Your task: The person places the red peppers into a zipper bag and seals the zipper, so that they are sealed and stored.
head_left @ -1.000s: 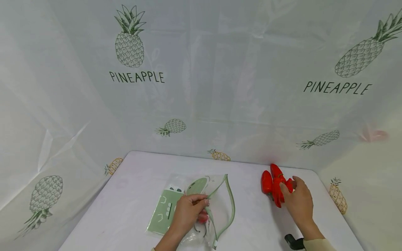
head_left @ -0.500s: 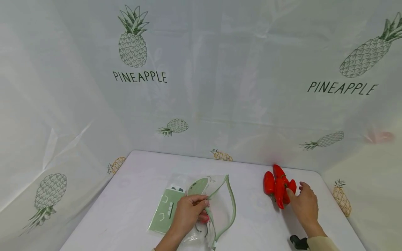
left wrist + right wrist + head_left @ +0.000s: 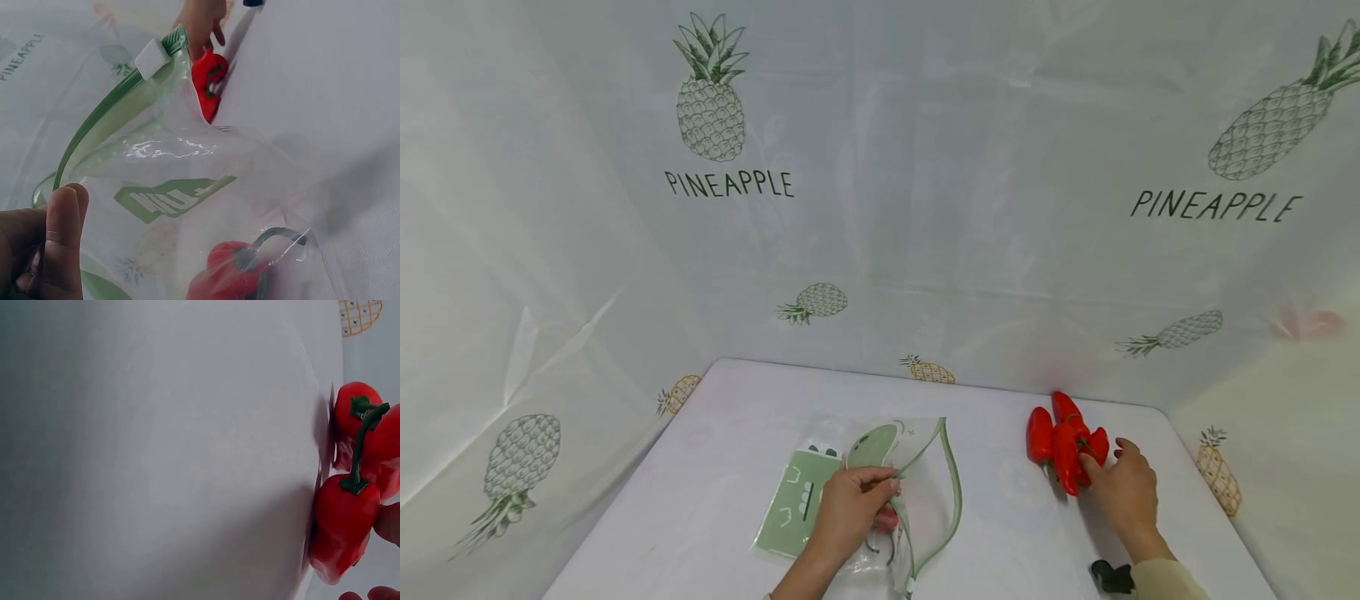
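Several red peppers (image 3: 1065,457) lie clustered at the table's (image 3: 1000,533) right far corner; the right hand (image 3: 1123,500) has its thumb (image 3: 390,524) against one and the other fingertips (image 3: 382,594) apart, while the left hand (image 3: 853,504) pinches the green rim (image 3: 957,492) of a clear bag (image 3: 175,200) containing another pepper (image 3: 231,272). Glossy skins suggest light, slightly slippery produce, best gripped across the broad shoulder, not the thin stem (image 3: 360,450). The bag's film appears limp, making the stiffer rim the sounder hold.
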A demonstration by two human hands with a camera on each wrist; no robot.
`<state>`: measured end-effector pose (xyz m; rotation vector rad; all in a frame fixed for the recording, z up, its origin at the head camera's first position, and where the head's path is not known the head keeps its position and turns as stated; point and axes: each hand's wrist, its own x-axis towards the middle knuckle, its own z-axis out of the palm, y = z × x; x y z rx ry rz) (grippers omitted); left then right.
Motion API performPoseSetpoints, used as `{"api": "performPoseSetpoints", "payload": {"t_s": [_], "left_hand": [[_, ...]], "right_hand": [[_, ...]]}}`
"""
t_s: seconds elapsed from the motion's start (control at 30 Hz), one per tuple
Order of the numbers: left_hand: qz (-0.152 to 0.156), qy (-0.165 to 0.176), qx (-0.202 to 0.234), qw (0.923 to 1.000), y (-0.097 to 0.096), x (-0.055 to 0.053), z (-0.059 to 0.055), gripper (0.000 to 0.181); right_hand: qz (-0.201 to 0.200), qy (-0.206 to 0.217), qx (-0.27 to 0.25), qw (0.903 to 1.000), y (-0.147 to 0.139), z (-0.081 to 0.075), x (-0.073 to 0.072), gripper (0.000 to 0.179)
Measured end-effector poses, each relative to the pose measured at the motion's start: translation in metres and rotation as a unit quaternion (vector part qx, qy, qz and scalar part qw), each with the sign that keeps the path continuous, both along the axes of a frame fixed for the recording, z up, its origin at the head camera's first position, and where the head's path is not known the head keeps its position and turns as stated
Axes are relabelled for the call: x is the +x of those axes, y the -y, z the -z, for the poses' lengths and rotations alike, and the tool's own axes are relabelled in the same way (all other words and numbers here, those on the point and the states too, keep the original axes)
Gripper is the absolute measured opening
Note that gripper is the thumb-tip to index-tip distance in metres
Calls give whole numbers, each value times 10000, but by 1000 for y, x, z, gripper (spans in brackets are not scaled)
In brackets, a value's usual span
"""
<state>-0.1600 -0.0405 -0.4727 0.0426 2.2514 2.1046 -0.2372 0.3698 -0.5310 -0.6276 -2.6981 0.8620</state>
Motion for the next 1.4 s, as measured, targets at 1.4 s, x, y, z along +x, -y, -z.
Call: {"api": "performPoseSetpoints", "payload": {"t_s": [1.4], "left_hand": [[28,-78,-136,9999,-4,2,3,21]], "right_hand": [[217,937,-1013,9902,-34,-7,1,96]]}}
